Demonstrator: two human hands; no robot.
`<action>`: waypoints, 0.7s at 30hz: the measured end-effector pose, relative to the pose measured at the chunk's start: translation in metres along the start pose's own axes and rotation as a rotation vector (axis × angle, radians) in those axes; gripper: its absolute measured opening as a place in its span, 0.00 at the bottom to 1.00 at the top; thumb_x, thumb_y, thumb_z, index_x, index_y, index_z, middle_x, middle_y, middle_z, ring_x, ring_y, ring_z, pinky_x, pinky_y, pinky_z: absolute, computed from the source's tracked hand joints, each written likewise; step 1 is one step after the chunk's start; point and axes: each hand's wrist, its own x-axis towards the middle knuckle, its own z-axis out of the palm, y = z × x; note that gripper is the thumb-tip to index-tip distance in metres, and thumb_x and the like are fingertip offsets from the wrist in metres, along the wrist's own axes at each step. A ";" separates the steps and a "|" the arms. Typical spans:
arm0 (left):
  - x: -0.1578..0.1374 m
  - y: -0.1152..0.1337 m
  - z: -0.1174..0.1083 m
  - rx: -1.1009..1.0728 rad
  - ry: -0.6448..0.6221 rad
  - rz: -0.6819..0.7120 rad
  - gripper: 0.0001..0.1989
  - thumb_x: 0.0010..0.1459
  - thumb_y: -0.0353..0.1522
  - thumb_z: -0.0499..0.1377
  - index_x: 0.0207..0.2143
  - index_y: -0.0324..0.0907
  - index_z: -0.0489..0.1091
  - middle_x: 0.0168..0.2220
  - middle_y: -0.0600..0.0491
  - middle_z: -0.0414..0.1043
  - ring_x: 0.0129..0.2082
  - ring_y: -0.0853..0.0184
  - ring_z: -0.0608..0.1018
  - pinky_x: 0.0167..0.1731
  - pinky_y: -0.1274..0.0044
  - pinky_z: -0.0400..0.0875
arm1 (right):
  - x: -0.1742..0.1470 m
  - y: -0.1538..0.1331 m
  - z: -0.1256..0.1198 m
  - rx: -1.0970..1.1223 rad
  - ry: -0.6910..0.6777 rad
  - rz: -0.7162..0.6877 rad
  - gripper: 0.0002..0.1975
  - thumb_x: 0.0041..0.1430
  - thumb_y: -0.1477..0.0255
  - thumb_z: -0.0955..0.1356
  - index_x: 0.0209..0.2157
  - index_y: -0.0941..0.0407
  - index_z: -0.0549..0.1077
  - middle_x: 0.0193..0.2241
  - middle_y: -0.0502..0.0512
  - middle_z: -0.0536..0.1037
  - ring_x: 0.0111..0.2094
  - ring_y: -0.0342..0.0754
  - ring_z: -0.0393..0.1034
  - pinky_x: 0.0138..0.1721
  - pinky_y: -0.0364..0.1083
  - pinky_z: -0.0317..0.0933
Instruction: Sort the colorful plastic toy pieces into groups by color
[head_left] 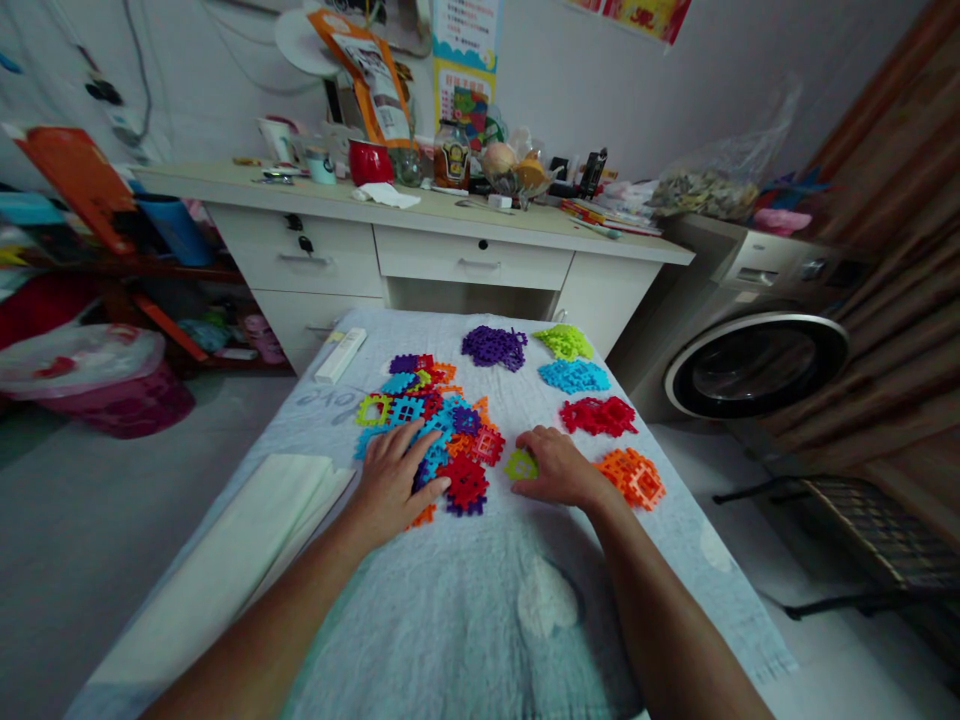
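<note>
Right hand (556, 468) pinched lime piece (520, 464) | left hand (394, 483) lay fingers-apart on mixed pile (444, 420) | risk — sideways sweep could have scattered it

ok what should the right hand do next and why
Probably carry the green piece between the right hand's thumb and fingers to the green pile. Its colour matches, and the purple pile, blue pile, red pile and orange pile each look single-coloured too, while the left hand is at the mixed heap.
</note>
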 end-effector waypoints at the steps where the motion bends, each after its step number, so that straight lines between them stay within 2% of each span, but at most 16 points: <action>1: 0.000 0.000 0.000 0.005 0.001 0.001 0.27 0.61 0.46 0.55 0.60 0.46 0.63 0.62 0.43 0.61 0.61 0.50 0.64 0.59 0.54 0.59 | 0.000 -0.001 0.000 0.006 0.005 -0.005 0.28 0.50 0.61 0.74 0.51 0.59 0.71 0.44 0.61 0.73 0.45 0.54 0.67 0.47 0.50 0.58; 4: 0.000 0.000 0.001 0.014 0.001 0.004 0.27 0.62 0.46 0.55 0.60 0.45 0.63 0.62 0.43 0.61 0.61 0.50 0.64 0.59 0.55 0.59 | 0.000 -0.002 -0.003 0.034 0.035 -0.012 0.24 0.51 0.66 0.71 0.49 0.60 0.72 0.42 0.60 0.75 0.42 0.52 0.68 0.45 0.47 0.59; 9: 0.000 0.000 0.000 0.000 0.000 0.004 0.27 0.61 0.46 0.56 0.60 0.46 0.63 0.62 0.43 0.61 0.61 0.50 0.64 0.58 0.55 0.59 | -0.001 -0.004 -0.010 0.094 0.081 -0.013 0.09 0.57 0.73 0.66 0.40 0.59 0.74 0.38 0.58 0.76 0.37 0.46 0.69 0.39 0.43 0.59; 11: 0.000 0.001 -0.001 -0.007 0.002 0.001 0.27 0.61 0.46 0.56 0.60 0.46 0.63 0.62 0.43 0.61 0.61 0.50 0.64 0.58 0.55 0.59 | 0.000 -0.004 -0.011 0.078 0.110 -0.007 0.09 0.61 0.75 0.63 0.37 0.59 0.74 0.37 0.58 0.76 0.37 0.46 0.70 0.39 0.42 0.59; 13: 0.000 0.001 -0.002 -0.012 0.005 0.001 0.27 0.61 0.45 0.56 0.60 0.46 0.63 0.62 0.42 0.61 0.60 0.50 0.64 0.58 0.55 0.60 | 0.003 -0.002 -0.010 0.048 0.131 0.022 0.12 0.65 0.74 0.60 0.36 0.58 0.74 0.37 0.58 0.76 0.37 0.46 0.70 0.39 0.42 0.58; 16: 0.000 0.001 -0.001 -0.020 0.014 0.002 0.27 0.61 0.45 0.56 0.60 0.47 0.63 0.62 0.43 0.61 0.60 0.51 0.64 0.58 0.55 0.60 | 0.007 0.002 -0.005 0.057 0.178 0.130 0.13 0.68 0.70 0.59 0.44 0.58 0.74 0.41 0.59 0.78 0.41 0.48 0.71 0.42 0.43 0.59; 19: 0.000 0.001 -0.001 -0.024 0.017 -0.005 0.27 0.60 0.46 0.57 0.60 0.48 0.63 0.62 0.44 0.61 0.60 0.51 0.65 0.58 0.56 0.60 | 0.009 0.005 -0.001 0.071 0.225 0.221 0.18 0.66 0.68 0.62 0.54 0.58 0.69 0.48 0.62 0.75 0.47 0.51 0.71 0.47 0.45 0.60; 21: 0.000 0.001 -0.002 -0.024 0.006 -0.011 0.28 0.60 0.46 0.57 0.60 0.47 0.64 0.62 0.44 0.61 0.60 0.50 0.65 0.58 0.55 0.60 | 0.008 0.007 0.001 0.053 0.232 0.234 0.21 0.64 0.67 0.65 0.56 0.59 0.68 0.49 0.64 0.74 0.49 0.52 0.70 0.49 0.46 0.61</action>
